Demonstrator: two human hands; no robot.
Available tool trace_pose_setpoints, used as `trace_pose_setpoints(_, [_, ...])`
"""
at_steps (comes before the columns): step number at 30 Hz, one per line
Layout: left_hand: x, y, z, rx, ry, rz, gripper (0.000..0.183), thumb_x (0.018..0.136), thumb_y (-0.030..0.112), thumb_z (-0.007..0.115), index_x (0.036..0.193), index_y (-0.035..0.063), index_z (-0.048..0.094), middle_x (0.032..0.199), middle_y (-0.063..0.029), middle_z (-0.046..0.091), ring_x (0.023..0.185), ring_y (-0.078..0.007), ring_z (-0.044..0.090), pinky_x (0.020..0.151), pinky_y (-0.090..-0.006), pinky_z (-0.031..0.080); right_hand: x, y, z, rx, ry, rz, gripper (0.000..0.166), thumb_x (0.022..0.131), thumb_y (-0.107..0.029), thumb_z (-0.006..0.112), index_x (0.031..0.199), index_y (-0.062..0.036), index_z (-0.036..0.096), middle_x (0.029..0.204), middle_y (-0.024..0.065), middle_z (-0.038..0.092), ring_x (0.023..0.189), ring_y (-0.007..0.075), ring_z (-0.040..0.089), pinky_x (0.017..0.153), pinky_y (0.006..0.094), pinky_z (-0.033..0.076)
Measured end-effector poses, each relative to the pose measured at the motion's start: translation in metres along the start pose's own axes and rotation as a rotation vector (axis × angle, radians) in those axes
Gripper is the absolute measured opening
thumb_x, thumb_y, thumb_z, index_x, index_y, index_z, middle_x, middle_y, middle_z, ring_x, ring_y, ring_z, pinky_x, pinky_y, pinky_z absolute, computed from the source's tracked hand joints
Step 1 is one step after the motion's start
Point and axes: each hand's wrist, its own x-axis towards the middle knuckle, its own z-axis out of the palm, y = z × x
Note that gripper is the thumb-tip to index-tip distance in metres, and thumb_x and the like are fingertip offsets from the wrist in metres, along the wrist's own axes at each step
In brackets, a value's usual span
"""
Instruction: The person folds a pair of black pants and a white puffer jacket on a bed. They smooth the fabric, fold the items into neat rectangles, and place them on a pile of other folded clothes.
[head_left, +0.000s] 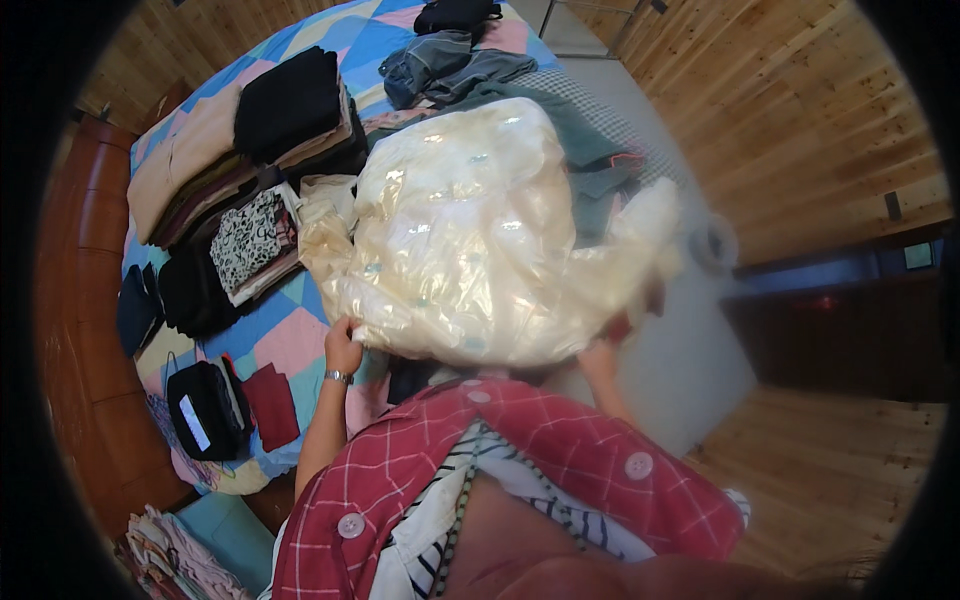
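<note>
A large puffy jacket (465, 240), shiny and cream-white, spreads in front of my chest over the near side of the bed. Its lower left edge is pinched in my left hand (343, 346), which has a metal-band watch at the wrist. My right hand (598, 360) is at the lower right edge of the jacket; its fingers are blurred and partly hidden, so its hold cannot be made out. One pale sleeve (649, 225) sticks out to the right, blurred. Beyond the jacket lie a dark green garment (596, 195) and crumpled grey-blue denim (450, 67).
Folded clothes stand in stacks on the patchwork bedspread (296, 330), with a black pile (289, 101) and a peach pile (184, 161) at left. A dark red folded cloth (271, 407) lies nearer. The brown headboard (112, 337) edges the left; a wooden wall (787, 97) is at right.
</note>
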Motion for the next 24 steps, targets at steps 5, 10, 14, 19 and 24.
trace_pose_setpoints(5, [0.035,0.049,-0.02,-0.231,-0.139,-0.125,0.008,0.074,-0.004,0.055,0.074,0.0033,0.052,0.064,0.0011,0.053,0.059,-0.0084,0.046,0.05,-0.0252,0.036,-0.045,-0.012,0.036,0.1,-0.352,-0.149,0.044,0.074,-0.043,0.073,0.1,-0.0084,0.068,0.098,0.0158,0.069,0.092,0.035,0.066,0.078,0.0442,0.052])
trace_pose_setpoints(10, [0.061,0.121,-0.04,-0.376,-0.135,-0.131,0.012,0.078,-0.005,0.055,0.079,0.0065,0.056,0.065,-0.001,0.057,0.048,-0.0097,0.05,0.043,-0.0238,0.039,-0.034,-0.063,0.078,0.304,-0.266,-0.458,0.048,0.074,-0.033,0.074,0.111,-0.0043,0.065,0.116,0.0204,0.063,0.108,0.0383,0.059,0.092,0.043,0.048])
trace_pose_setpoints(14, [0.084,0.165,-0.057,-0.344,-0.16,-0.199,0.01,0.08,-0.001,0.052,0.077,0.0056,0.058,0.065,-0.0008,0.056,0.048,-0.01,0.05,0.043,-0.0244,0.039,0.012,-0.093,0.096,0.697,0.114,-0.625,0.046,0.081,-0.02,0.067,0.121,0.0005,0.058,0.121,0.0189,0.062,0.108,0.0339,0.061,0.094,0.0412,0.047])
trace_pose_setpoints(19, [0.124,0.216,-0.057,-0.465,-0.314,-0.333,0.004,0.086,0.009,0.057,0.082,0.0096,0.058,0.065,0.0013,0.057,0.045,-0.0097,0.051,0.041,-0.0243,0.04,0.066,-0.108,0.072,1.044,-0.183,-0.539,0.043,0.084,-0.014,0.062,0.124,0.0009,0.057,0.123,0.0166,0.062,0.107,0.0289,0.061,0.095,0.04,0.047])
trace_pose_setpoints(24, [0.137,0.234,-0.038,-0.304,-0.335,-0.297,0.005,0.085,0.009,0.056,0.081,0.0108,0.059,0.065,0.0013,0.057,0.046,-0.0098,0.052,0.04,-0.0236,0.041,0.052,-0.189,0.115,0.677,-0.304,-0.522,0.043,0.084,-0.015,0.063,0.123,0.0009,0.059,0.123,0.0156,0.063,0.108,0.0281,0.061,0.095,0.0394,0.046])
